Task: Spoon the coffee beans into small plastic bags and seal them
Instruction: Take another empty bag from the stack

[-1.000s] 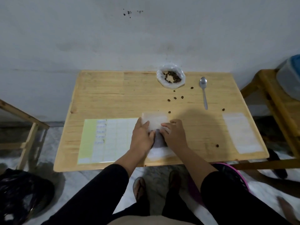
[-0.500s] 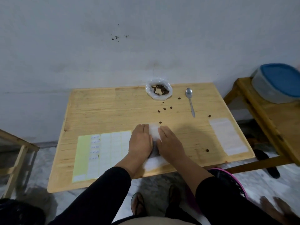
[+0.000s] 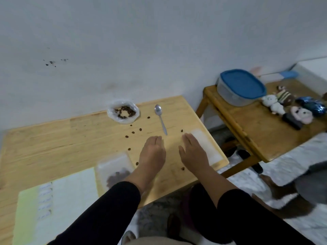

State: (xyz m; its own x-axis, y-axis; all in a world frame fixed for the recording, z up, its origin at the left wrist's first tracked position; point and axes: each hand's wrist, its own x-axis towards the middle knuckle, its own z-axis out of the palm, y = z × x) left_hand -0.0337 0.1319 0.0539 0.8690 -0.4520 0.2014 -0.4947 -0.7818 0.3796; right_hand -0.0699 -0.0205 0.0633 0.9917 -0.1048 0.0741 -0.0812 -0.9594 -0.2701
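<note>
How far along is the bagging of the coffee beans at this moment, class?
Done: one small plastic bag lies flat, beans inside; its seal cannot be judged. In hand: nothing; the left hand and right hand are open, the right by the stack of empty bags. Left: beans in the open bag, the idle spoon, and scattered beans.

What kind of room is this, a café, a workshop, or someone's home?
Most likely a home. A low wooden table stands against a bare white wall, and a side table holds small plush toys and a blue-lidded food container. No shop fittings show.
</note>
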